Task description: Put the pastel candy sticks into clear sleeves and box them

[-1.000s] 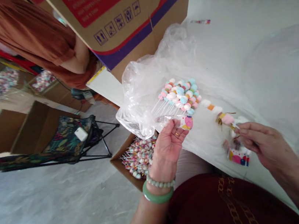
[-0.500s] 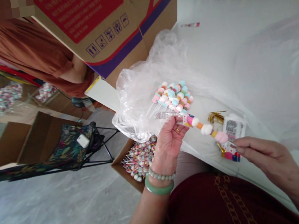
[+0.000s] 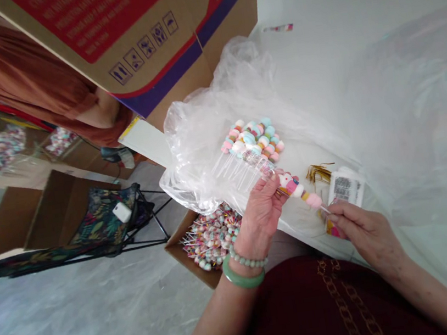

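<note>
My left hand pinches a clear printed plastic wrapper, with thumb and fingers closed on it. A marshmallow skewer of white, orange and pink pieces sits partly inside the wrapper's mouth, its pink end outside. My right hand grips the skewer's thin stick just behind that end. Beyond my left hand a pile of unwrapped marshmallow skewers lies on clear plastic sheeting, sticks toward me. Beside my right hand are printed wrappers and gold twist ties.
A large printed carton stands at the table's back left. Below the table edge, an open box holds many wrapped skewers. A folding chair with a white phone stands left. Another person's sleeve shows behind the carton.
My right hand has moved left and the marshmallow skewer has gone deeper into the wrapper; fewer of its pieces show outside. The whole view has shifted slightly.
</note>
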The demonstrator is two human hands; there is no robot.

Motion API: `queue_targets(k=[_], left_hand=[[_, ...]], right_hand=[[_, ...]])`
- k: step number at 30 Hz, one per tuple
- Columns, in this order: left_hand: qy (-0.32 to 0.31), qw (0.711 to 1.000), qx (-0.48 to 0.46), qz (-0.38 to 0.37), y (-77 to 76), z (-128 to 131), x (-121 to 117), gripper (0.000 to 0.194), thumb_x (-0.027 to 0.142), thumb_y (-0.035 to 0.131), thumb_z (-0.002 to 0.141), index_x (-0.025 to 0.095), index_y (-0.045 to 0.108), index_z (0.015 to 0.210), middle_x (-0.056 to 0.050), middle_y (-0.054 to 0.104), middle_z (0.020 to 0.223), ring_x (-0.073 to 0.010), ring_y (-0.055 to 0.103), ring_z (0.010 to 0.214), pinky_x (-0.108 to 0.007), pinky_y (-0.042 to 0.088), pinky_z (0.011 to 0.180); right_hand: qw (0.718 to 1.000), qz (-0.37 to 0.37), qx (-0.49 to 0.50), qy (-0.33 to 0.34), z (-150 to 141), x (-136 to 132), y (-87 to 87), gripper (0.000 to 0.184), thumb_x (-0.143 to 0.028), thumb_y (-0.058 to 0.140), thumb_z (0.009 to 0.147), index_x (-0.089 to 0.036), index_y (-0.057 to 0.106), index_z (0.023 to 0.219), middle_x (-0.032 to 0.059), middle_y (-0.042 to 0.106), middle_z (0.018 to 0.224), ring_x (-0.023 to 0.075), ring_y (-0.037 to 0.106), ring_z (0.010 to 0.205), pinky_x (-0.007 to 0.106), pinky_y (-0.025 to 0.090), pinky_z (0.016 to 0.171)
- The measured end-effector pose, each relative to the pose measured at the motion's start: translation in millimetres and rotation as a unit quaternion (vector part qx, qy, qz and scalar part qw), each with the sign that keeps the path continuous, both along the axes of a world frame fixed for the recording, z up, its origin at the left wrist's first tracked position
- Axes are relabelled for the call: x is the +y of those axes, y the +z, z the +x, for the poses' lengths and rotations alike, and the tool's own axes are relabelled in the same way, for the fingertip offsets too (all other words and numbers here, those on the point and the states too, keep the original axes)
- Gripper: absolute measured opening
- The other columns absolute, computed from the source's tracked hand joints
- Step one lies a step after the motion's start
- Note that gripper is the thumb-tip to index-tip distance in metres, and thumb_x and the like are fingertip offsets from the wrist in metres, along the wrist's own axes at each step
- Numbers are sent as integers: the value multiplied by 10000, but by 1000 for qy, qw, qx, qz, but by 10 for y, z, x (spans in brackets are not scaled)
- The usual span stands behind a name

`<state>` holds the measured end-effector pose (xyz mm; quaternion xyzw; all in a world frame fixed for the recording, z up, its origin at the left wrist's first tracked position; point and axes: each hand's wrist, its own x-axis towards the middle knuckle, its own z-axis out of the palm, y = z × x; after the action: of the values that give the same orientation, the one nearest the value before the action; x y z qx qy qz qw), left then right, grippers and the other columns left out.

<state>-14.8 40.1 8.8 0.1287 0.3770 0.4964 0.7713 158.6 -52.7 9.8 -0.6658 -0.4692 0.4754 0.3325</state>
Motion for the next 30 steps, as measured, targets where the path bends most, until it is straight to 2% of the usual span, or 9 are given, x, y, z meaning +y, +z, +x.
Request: queue_targets(k=[2,5,8,12,14,17,24,27,30], left_hand=[[-1,1000,-15,0,-15,14,-6,217,232,759,687,130,664,853,-29,682,818,-176,675,789,-284,537,742],[-4,1000,-21,1,-31,26,-23,196,232,756,690,120,665,823,-36,683,814,-181,678,772,-309,539,770],[-5,1000,-6,7,-31,15,-45,159,214,738,709,110,658,798,-36,679,812,-173,672,761,-339,534,813],[-44,999,1,-10,8,-80,-32,199,288,691,763,113,642,846,-63,685,819,-210,677,786,-382,533,805],[-73,997,-5,-27,42,-152,6,309,411,632,802,126,632,921,-86,691,825,-243,681,786,-420,533,784],[-89,995,13,-38,84,-225,74,453,545,512,841,118,624,940,-107,685,800,-258,681,756,-444,531,766],[-1,997,56,-51,55,-77,52,314,418,515,881,122,617,901,-92,661,870,-200,661,786,-375,531,783],[45,996,55,-55,30,25,2,282,387,499,896,128,609,914,-79,647,875,-185,653,798,-376,525,804],[34,997,41,-63,5,79,-21,311,399,484,900,115,610,904,-85,644,876,-187,657,770,-389,516,813]], right_hand=[[993,-54,103,-20,-74,18,5,233,-425,601,776,-201,650,730,-39,463,500,86,395,455,208,310,420],[955,-134,256,-69,-154,67,5,220,-386,671,720,-171,639,759,-74,374,415,48,248,368,193,136,354],[919,-165,348,-83,-184,115,6,226,-333,729,658,-149,636,749,-81,374,402,25,219,346,184,88,352],[881,-211,419,-51,-175,151,12,219,-317,736,653,-144,634,739,-95,359,393,3,168,318,183,60,348],[892,-206,400,-52,-176,155,9,227,-324,732,662,-139,642,757,-89,374,399,7,188,327,182,60,353],[926,-184,324,-58,-205,154,-1,244,-350,718,682,-139,648,782,-69,410,412,30,258,367,183,79,371],[978,-98,181,-44,-295,168,-67,181,-351,632,736,-174,605,707,-56,451,461,71,310,431,218,198,417],[998,-31,46,-14,-307,137,-84,179,-339,569,785,-192,589,684,-40,484,504,105,412,498,241,305,494],[993,61,-104,-7,-300,100,-81,156,-330,536,819,-210,611,754,-18,558,608,137,501,592,273,368,592]])
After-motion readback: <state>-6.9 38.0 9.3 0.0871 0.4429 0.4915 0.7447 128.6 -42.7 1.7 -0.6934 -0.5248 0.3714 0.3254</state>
